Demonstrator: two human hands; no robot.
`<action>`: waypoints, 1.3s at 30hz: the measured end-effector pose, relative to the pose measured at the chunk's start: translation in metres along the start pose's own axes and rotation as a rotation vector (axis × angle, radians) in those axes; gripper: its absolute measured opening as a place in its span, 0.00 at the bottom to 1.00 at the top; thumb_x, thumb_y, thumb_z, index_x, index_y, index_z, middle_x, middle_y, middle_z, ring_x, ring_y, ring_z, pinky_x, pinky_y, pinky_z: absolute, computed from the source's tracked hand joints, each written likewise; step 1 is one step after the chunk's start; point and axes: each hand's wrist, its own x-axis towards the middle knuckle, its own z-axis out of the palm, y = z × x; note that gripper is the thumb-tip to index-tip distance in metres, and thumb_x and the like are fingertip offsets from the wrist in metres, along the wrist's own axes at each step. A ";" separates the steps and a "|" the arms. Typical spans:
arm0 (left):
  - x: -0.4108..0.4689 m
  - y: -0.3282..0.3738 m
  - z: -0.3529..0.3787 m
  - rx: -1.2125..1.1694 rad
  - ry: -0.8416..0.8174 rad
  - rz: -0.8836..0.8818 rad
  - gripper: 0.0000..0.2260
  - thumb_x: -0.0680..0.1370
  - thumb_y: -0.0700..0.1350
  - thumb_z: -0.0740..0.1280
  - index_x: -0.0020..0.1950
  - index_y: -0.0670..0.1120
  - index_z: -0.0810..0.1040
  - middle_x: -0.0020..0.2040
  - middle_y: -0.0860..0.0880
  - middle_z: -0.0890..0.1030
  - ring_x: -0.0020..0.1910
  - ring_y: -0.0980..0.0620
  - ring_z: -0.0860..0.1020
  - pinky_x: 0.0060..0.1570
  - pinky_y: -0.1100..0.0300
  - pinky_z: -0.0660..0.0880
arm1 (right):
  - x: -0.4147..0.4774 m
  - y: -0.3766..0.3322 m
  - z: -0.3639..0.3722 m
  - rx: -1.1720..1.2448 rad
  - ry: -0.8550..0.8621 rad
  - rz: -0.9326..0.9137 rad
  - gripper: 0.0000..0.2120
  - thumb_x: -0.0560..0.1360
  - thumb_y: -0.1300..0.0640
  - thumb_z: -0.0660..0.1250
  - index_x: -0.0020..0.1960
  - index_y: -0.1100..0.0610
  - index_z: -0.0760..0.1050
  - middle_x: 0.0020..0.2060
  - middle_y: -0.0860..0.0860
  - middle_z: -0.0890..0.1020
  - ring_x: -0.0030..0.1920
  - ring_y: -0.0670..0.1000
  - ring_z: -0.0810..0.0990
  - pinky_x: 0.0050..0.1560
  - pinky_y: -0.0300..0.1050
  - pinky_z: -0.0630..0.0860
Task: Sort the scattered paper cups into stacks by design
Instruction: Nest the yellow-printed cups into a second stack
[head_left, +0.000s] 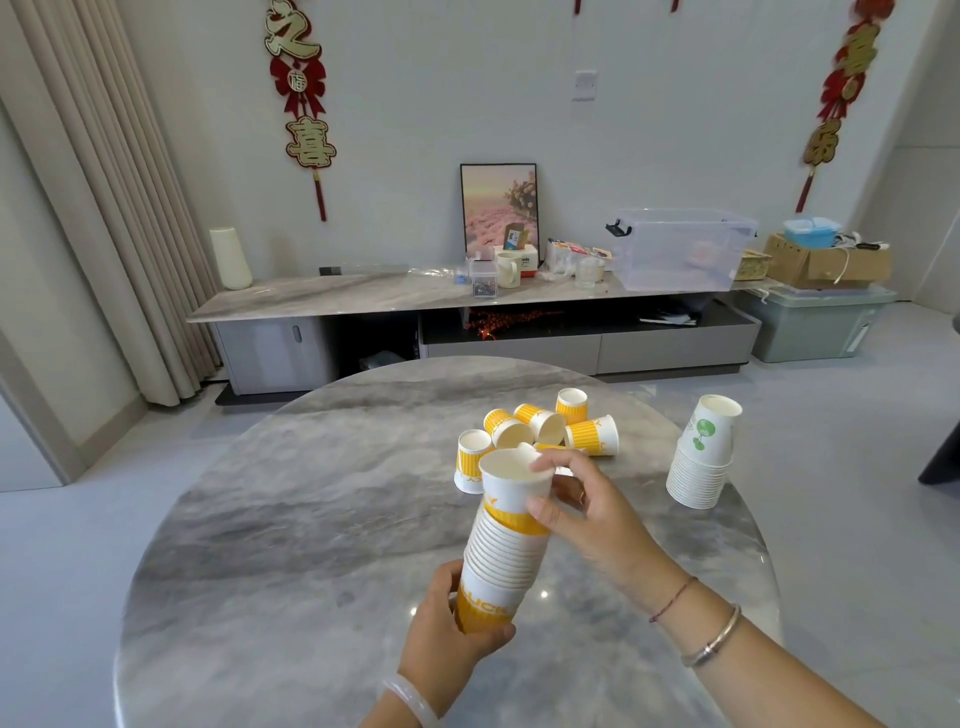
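Note:
My left hand (449, 636) grips the bottom of a tall stack of yellow-and-white cups (501, 551), held tilted above the round marble table (311, 519). My right hand (582, 506) pinches the rim and side of the stack's top cup (514, 480). Behind the stack lie several loose yellow-striped cups (540, 428), some on their sides and one upside down (470, 462). A stack of white cups with a green design (701, 452) stands at the table's right edge.
Beyond the table a low marble-topped cabinet (363, 291) runs along the wall, carrying a framed picture (498, 213), a mug, a clear plastic bin (680, 249) and boxes. Pale tiled floor surrounds the table. A curtain hangs at the left.

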 end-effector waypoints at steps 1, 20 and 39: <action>0.001 -0.001 -0.002 -0.021 0.007 -0.012 0.27 0.62 0.35 0.78 0.54 0.51 0.71 0.49 0.49 0.81 0.44 0.52 0.80 0.39 0.67 0.77 | 0.000 0.002 0.002 -0.031 0.010 -0.014 0.11 0.71 0.57 0.72 0.50 0.48 0.76 0.57 0.44 0.77 0.60 0.47 0.77 0.59 0.35 0.73; 0.032 -0.033 -0.076 -0.125 0.250 -0.189 0.30 0.59 0.35 0.79 0.57 0.46 0.71 0.50 0.50 0.81 0.43 0.56 0.81 0.30 0.75 0.73 | 0.174 0.087 0.052 -1.067 -0.030 0.281 0.33 0.66 0.40 0.69 0.65 0.55 0.64 0.63 0.53 0.72 0.63 0.56 0.72 0.61 0.50 0.66; 0.025 -0.025 -0.067 -0.070 0.228 -0.146 0.29 0.60 0.36 0.79 0.57 0.46 0.71 0.50 0.48 0.81 0.46 0.49 0.81 0.44 0.61 0.76 | 0.148 0.040 0.056 -0.052 0.252 0.293 0.25 0.64 0.48 0.77 0.51 0.55 0.67 0.41 0.47 0.74 0.39 0.45 0.75 0.37 0.37 0.69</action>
